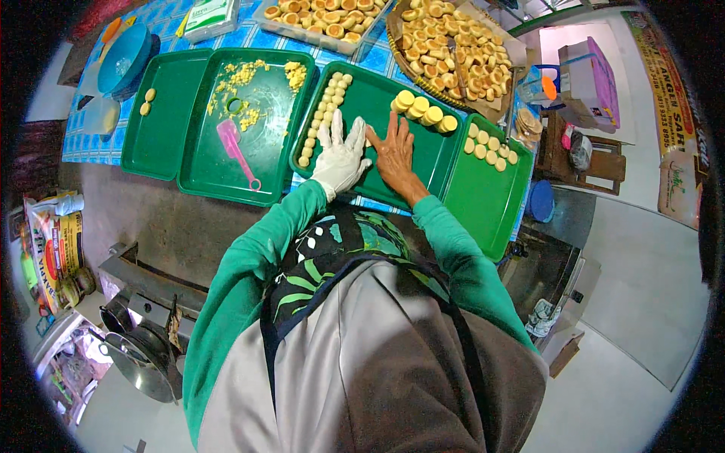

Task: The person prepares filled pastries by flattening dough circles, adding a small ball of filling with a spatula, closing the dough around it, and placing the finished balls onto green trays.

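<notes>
Green tray (423, 155) w/ dough balls (323, 117), yellow discs (424, 112), both hands flat.

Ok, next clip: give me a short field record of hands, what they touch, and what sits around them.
left hand: white-gloved, flat on the middle green tray, fingers spread
right hand: bare, flat on the same tray, beside the left
in grip: nothing visible in either hand
on tray: two rows of small pale dough balls; a row of yellow discs
right tray: round dough pieces
left tray: pink scraper, yellow crumbs
behind: baked cookies in a basket
</notes>
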Motion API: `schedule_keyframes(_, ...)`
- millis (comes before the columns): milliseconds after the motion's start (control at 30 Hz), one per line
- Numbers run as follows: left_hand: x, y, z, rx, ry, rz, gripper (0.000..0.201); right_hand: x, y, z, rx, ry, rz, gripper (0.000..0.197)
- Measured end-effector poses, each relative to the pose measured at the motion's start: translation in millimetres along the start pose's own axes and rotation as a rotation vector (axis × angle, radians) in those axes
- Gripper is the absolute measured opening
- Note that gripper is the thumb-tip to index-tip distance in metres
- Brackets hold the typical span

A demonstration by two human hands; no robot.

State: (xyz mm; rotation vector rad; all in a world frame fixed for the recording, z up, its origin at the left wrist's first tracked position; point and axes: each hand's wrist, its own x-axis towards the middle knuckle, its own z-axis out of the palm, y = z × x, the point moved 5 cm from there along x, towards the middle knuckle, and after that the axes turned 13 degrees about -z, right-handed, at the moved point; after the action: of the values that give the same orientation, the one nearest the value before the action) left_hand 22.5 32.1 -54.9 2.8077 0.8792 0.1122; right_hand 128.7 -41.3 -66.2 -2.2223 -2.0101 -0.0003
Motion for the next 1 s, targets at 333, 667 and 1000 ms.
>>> schedule_keyframes(333,2,8,3,0.051,-0.127,-0.008,0.081,-13,-1,-4,-0.01,0.09,0.041,0.064)
schedule_keyframes(667,-8,6,5,-0.004,-0.163,0.12,0.077,-27,-3,-4,-0.081,0.006,-0.029,0.064)
schedule_keyframes(1000,2,-5,7,-0.042,-0.031,0.083,0.067,-4,0,-5,-0.124,0.125,-0.051,0.058)
